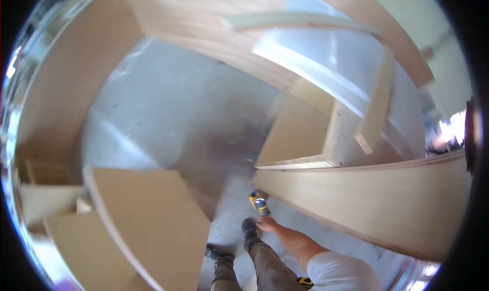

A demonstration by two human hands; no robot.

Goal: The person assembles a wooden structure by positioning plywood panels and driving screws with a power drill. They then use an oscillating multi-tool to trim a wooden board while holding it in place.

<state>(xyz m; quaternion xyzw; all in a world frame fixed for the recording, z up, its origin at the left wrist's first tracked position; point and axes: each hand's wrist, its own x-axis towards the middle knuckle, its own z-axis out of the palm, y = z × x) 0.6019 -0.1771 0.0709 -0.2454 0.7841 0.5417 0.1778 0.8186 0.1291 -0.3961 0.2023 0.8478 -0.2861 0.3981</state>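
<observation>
My right arm reaches down past the boots, and my right hand point(266, 223) appears closed at the near end of a yellow and black cordless drill point(260, 204). Its fingers are small and blurred at this distance. The drill hangs just beyond my right boot, beside the end of a long plywood panel point(367, 199). My left hand is out of view.
Fiberboard panels point(153, 214) stand at the lower left. A plywood wall point(76, 82) borders the grey floor point(173, 92) on the left. At the right are an open wooden box frame point(298, 133) and a loose wood strip point(377, 107).
</observation>
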